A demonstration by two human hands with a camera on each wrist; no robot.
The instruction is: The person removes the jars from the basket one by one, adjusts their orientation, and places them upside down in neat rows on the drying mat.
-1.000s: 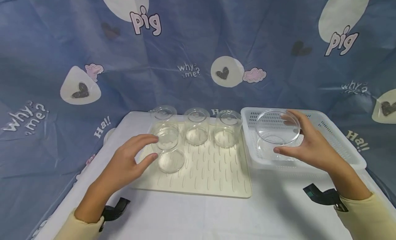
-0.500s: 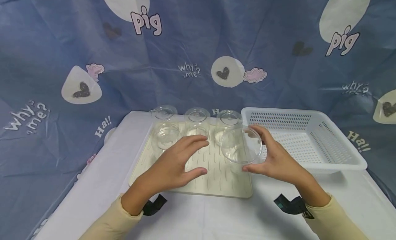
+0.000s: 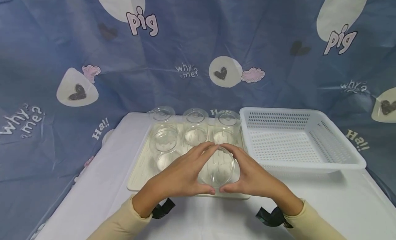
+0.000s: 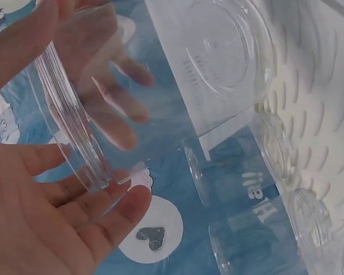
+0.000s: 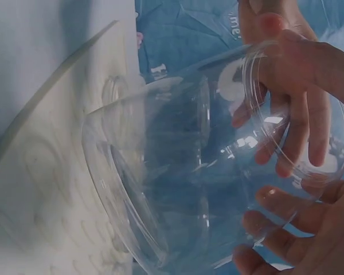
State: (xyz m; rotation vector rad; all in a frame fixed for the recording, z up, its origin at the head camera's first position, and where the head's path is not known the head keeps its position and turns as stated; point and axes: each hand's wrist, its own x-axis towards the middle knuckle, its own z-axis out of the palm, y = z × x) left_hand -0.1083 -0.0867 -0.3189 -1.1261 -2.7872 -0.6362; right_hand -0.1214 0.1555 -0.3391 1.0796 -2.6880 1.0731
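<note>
Both hands hold one clear plastic jar (image 3: 221, 167) over the front right part of a cream drying mat (image 3: 145, 178). My left hand (image 3: 182, 173) curves round its left side, and my right hand (image 3: 255, 174) grips the right side, with thumbs and fingertips nearly meeting. In the left wrist view, the ridged rim (image 4: 74, 120) lies between thumb and fingers. The right wrist view shows the jar's base (image 5: 126, 195) toward the mat; contact with it cannot be told. Several similar jars stand upside down on the mat, among them a front left one (image 3: 164, 138).
A white slotted basket (image 3: 343, 161) stands on the right, beside the mat. Two more upside-down jars, a middle one (image 3: 195, 124) and a right one (image 3: 228, 126), are in the back row. A blue printed cloth (image 3: 185, 33) hangs behind the white-covered table (image 3: 325, 205).
My right hand has carried the jar leftward from over the basket to over the mat. My left hand has moved right from the front left jar and joined it on the carried jar.
</note>
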